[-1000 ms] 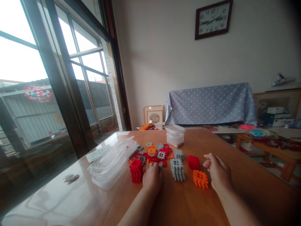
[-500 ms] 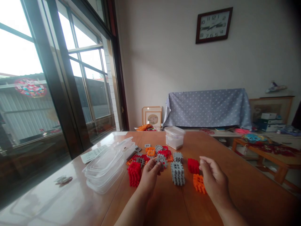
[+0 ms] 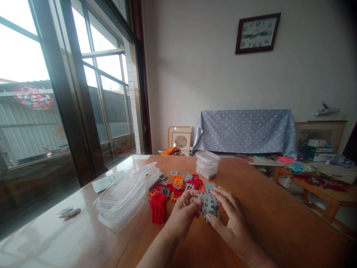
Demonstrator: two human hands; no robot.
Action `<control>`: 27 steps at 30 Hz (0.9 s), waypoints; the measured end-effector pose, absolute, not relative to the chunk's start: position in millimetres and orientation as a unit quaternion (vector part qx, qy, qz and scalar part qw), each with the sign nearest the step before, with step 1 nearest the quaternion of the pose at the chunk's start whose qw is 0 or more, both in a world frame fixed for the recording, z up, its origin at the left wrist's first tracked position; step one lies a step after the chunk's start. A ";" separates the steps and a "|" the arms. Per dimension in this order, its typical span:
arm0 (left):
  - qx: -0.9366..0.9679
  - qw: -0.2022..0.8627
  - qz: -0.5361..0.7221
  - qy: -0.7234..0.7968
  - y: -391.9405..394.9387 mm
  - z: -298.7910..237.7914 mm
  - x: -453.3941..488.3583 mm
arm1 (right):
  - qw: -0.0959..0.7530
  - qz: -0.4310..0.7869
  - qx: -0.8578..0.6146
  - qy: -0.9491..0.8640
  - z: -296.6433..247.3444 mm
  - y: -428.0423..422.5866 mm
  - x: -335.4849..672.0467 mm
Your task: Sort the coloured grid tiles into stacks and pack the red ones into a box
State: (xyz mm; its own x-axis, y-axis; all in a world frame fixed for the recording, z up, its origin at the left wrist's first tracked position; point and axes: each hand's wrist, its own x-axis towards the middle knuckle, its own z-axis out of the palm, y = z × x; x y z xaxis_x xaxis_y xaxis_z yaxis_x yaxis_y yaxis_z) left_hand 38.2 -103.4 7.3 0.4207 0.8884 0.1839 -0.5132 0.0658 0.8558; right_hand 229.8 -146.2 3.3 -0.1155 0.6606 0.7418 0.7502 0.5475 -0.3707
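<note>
My left hand (image 3: 182,214) pinches a grey waffle-shaped tile against the top of a grey stack of tiles (image 3: 209,204) on the wooden table (image 3: 273,219). My right hand (image 3: 231,223) curls round the right side of that grey stack, fingers touching it. A red stack of tiles (image 3: 158,207) stands to the left of my left hand. Behind the hands lies a loose pile of red, orange and grey tiles (image 3: 182,182). My right hand hides whatever stands to the right of the grey stack.
Clear plastic lids and boxes (image 3: 122,197) are stacked at the table's left, with a paper sheet (image 3: 107,181) beyond. A small lidded plastic tub (image 3: 207,164) stands behind the pile. A large window is on the left, a cloth-covered piece of furniture (image 3: 245,130) and a low table (image 3: 312,178) beyond.
My left hand lifted a grey tile from the pile and brought it to the grey stack. My right hand moved left onto the stack, covering the red and orange stacks.
</note>
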 end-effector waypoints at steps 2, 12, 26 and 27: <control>0.461 0.712 0.492 0.196 -104.2 7.2 39.0 | 0.463 -0.054 -0.470 -0.750 2.6 -144.9 231.3; 0.437 0.719 0.505 0.195 -104.3 7.9 42.2 | 0.505 -0.030 -0.472 -0.722 1.4 -130.7 243.8; 0.533 0.633 0.501 0.254 -108.8 -16.0 56.1 | 0.454 0.019 -0.515 -0.727 -16.2 -106.6 265.6; 0.547 0.613 0.513 0.249 -111.2 -17.9 57.0 | 0.449 0.024 -0.515 -0.729 -16.6 -106.4 265.8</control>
